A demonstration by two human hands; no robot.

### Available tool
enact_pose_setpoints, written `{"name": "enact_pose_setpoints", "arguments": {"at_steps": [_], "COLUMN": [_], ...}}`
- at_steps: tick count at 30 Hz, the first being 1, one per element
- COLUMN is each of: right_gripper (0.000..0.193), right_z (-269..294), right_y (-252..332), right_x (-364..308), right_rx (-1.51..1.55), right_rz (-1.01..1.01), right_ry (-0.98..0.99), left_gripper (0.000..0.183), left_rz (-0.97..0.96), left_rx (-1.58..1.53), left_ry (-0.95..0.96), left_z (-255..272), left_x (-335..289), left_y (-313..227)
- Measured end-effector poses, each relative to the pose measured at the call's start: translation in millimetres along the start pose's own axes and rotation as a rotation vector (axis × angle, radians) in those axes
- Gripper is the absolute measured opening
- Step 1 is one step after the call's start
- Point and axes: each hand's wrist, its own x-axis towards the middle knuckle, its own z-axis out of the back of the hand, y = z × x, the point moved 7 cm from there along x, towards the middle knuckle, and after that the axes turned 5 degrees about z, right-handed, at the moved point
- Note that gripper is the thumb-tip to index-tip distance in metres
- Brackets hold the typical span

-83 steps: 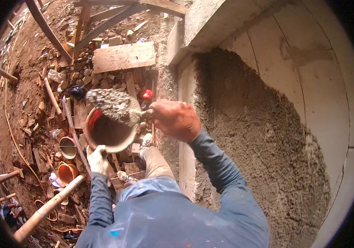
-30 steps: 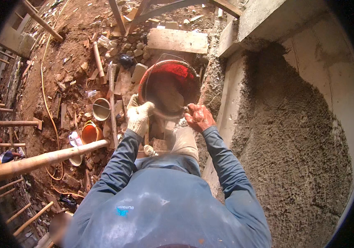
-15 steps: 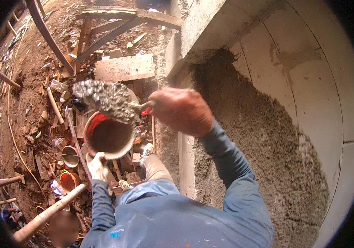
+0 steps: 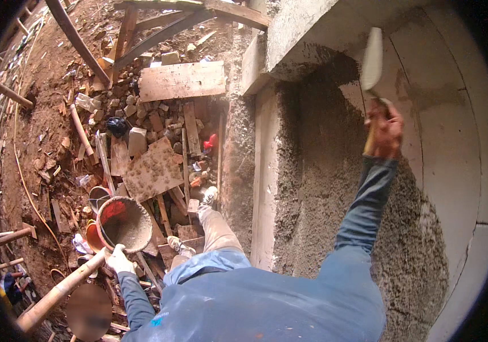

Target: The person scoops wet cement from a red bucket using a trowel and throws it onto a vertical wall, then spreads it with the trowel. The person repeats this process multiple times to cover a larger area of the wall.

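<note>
The rough wet wall point(image 4: 335, 188) stands close on the right, so a hand has little room there. On the left, the ground is crowded with boards point(image 4: 181, 80), bricks point(image 4: 137, 139) and poles point(image 4: 56, 293). Open air seems to lie between.

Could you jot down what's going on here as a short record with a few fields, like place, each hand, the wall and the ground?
Place: outdoor building site, seen from above
Left hand: grips the rim of a red bucket smeared with grey mortar
Right hand: raised, holding a trowel at the wall
Wall: smooth pale surface, partly covered with rough grey plaster
Ground: reddish soil with a wooden board, rubble and a mortar-spattered board
Clothing: blue long-sleeved top
</note>
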Motion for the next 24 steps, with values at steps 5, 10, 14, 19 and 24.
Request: {"name": "enact_pose_setpoints", "arguments": {"at_steps": [5, 10, 14, 19, 24], "right_gripper": [0.038, 0.024, 0.026, 0.025, 0.039], "right_z": [-192.2, -341.5, -412.5, -392.1, -389.4], "right_y": [6.0, 22.5, 20.7, 71.4, -115.7], "right_x": [-183.6, -337.4, -341.2, -337.2, -402.5], "right_rx": [-0.052, -0.627, -1.032, -0.971, -0.648], "right_rz": [-0.072, 0.416, 0.642, 0.476, 0.682], "right_ry": [0.697, 0.888, 0.684, 1.104, 1.007], "left_gripper": [0.069, 0.072, 0.072, 0.074, 0.071], "left_rz": [0.064, -0.222, -0.366, -0.583, -0.522], "left_rx": [-0.016, -0.014, -0.152, 0.102, 0.13], "left_ry": [0.217, 0.5, 0.758, 0.787, 0.868], "left_z": [-83.5, -149.3, -168.5, -149.4, -123.9], "left_x": [-55.7, -85.9, -135.8, -177.5, -197.6], "left_y": [-47.8, -95.6, -143.6, -201.5, -214.3]}}
